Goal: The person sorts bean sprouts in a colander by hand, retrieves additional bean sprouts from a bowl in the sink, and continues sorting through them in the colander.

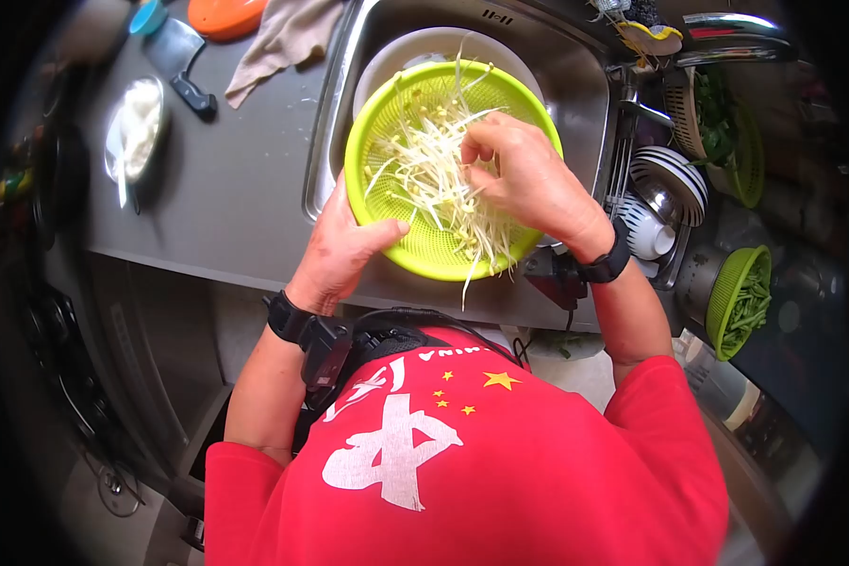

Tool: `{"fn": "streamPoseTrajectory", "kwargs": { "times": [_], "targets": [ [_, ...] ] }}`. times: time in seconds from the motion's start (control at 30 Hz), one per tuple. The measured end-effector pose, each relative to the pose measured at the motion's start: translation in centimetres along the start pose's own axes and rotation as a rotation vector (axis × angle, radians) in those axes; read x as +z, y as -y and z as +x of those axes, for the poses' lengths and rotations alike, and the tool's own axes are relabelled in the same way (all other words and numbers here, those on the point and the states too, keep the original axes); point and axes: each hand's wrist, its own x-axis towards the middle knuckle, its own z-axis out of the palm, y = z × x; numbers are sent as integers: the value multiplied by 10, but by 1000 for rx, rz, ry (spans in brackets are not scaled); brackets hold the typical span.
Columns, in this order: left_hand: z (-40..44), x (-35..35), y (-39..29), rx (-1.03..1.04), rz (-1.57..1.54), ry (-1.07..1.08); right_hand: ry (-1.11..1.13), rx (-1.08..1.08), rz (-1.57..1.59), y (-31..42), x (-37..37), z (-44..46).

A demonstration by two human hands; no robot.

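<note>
A lime-green colander (360, 132) full of long white bean sprouts (434, 165) is tilted over the near edge of the sink. My left hand (342, 241) grips its left rim, thumb over the inside and the other fingers hidden beneath. Above the sprouts, on the right side of the colander, my right hand (519, 170) has its fingers curled together in a pinch. Sprouts lie right at those fingertips. Some strands hang over the colander's near rim. Behind it, a white basin (387, 61) sits in the steel sink (575, 85).
On the left counter are a cleaver (179, 57), a bowl of white food (137, 127), a beige cloth (288, 38) and an orange item (226, 14). To the right stand a faucet (736, 33), stacked striped bowls (670, 184) and a green basket of cut green vegetables (740, 302).
</note>
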Motion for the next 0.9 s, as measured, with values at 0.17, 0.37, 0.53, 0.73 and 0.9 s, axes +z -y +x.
{"fn": "streamPoseTrajectory", "kwargs": {
  "times": [0.17,0.37,0.53,0.73,0.9],
  "targets": [
    [-1,1,-4,20,-9,-40,-6,36,233,-4,-2,-2],
    [-1,3,1,16,8,-69,-32,178,499,-18,1,-15],
    [-2,6,1,21,11,-66,25,384,1033,-13,-7,-19],
    [-2,8,0,9,0,-58,-76,363,1159,-19,-1,-21],
    [0,7,2,-4,-17,-60,-128,411,1278,-14,0,-22]
  ]
}}
